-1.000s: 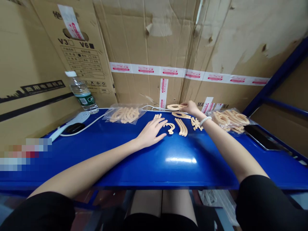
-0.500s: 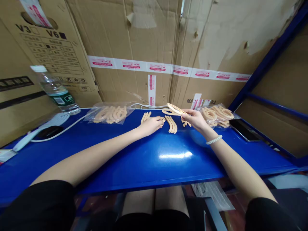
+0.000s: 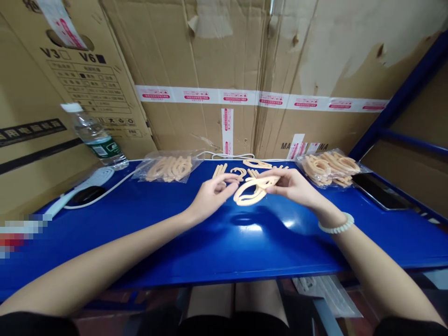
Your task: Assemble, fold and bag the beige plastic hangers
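Note:
My right hand (image 3: 292, 187) pinches the narrow end of some pale wooden oval pieces (image 3: 249, 196), held above the blue table. Just left of them is my left hand (image 3: 214, 193), its thumb and fingers curled near the ovals' edge; whether it grips anything is too small to tell. Behind the hands lie straight wooden strips (image 3: 220, 170), curved ring-like pieces (image 3: 239, 172) and another flat oval piece (image 3: 257, 164). My right hand partly hides some small pieces.
Bagged wooden parts lie at left (image 3: 170, 168) and right (image 3: 329, 168). A phone (image 3: 380, 192) is at the right. At the left are a water bottle (image 3: 101, 144), a white object (image 3: 100, 178), a black object (image 3: 86, 195) and a cable. Cardboard (image 3: 199, 51) stands behind the blue table (image 3: 196, 252).
My right hand has brought the oval pieces closer and turned them to face the camera. My left hand has lifted from the small pieces towards them. The view has shifted slightly.

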`<control>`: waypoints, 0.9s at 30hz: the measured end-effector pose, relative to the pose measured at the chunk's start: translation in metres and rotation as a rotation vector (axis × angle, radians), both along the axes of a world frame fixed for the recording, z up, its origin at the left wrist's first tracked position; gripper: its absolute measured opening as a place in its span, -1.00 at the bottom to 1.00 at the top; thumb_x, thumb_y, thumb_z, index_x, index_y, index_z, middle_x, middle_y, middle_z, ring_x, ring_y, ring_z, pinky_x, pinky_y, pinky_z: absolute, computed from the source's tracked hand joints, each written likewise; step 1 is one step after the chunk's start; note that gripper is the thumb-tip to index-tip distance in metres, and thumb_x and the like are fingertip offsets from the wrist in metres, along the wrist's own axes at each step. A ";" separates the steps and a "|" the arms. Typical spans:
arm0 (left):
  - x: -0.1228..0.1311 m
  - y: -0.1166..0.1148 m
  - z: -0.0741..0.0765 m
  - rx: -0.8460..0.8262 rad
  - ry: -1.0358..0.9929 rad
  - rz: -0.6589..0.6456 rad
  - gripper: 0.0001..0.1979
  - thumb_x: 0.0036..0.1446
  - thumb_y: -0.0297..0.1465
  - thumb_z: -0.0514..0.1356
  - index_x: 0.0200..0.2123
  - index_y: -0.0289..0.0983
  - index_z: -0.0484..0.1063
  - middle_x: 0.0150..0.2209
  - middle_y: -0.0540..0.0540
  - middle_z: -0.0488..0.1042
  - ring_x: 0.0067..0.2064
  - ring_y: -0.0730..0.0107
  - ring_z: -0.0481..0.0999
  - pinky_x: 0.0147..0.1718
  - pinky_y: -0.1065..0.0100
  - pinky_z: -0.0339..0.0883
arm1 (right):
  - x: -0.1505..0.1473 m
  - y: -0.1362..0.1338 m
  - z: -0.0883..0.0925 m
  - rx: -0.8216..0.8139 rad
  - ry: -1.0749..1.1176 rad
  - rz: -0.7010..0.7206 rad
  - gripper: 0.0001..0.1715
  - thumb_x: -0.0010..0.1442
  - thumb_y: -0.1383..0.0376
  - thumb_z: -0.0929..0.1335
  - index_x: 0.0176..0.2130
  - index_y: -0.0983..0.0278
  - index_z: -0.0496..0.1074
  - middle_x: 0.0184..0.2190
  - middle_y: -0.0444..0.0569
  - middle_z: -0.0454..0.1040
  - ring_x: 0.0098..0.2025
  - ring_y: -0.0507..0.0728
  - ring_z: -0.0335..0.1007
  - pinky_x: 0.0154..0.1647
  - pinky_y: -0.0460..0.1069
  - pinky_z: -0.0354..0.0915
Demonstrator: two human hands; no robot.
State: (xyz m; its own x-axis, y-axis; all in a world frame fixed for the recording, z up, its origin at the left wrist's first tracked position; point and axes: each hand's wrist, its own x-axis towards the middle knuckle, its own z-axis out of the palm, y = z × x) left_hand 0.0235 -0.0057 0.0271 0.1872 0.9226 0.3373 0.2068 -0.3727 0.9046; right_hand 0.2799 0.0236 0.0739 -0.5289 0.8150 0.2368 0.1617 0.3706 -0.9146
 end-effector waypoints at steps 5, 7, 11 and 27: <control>0.008 -0.017 -0.023 -0.139 -0.029 -0.122 -0.56 0.15 -0.20 0.33 0.04 -0.30 0.49 -0.17 -0.16 0.63 -0.24 0.26 0.63 -0.33 0.40 0.45 | -0.017 -0.021 -0.010 0.153 -0.129 0.009 -0.63 0.13 0.27 0.48 -0.04 0.27 0.57 -0.15 0.03 0.61 -0.21 0.17 0.53 -0.20 0.07 0.44; 0.008 -0.021 -0.026 -0.151 -0.042 -0.106 -0.50 0.17 -0.21 0.32 0.14 -0.26 0.42 -0.17 -0.13 0.63 -0.26 0.28 0.64 -0.36 0.41 0.45 | -0.021 -0.026 -0.016 0.154 -0.145 0.004 -0.64 0.16 0.27 0.45 -0.02 0.26 0.55 -0.17 0.02 0.59 -0.23 0.16 0.51 -0.22 0.06 0.45; 0.005 -0.024 -0.026 -0.105 0.027 -0.091 -0.60 0.23 -0.23 0.26 0.08 -0.26 0.44 -0.24 -0.08 0.62 -0.40 0.39 0.58 -0.50 0.48 0.36 | -0.027 -0.030 -0.023 0.097 -0.085 -0.015 -0.51 0.17 0.25 0.47 0.10 0.21 0.46 -0.19 -0.01 0.55 -0.24 0.14 0.50 -0.21 0.06 0.47; 0.006 -0.019 -0.026 -0.074 -0.200 0.052 -0.71 0.30 -0.15 0.15 -0.17 -0.29 0.38 -0.36 -0.07 0.55 -0.40 0.39 0.57 -0.45 0.42 0.46 | -0.025 -0.018 -0.025 -0.274 0.186 -0.240 -0.73 -0.03 0.19 0.57 -0.40 0.31 0.54 -0.43 -0.10 0.48 -0.49 -0.03 0.29 -0.49 -0.10 0.24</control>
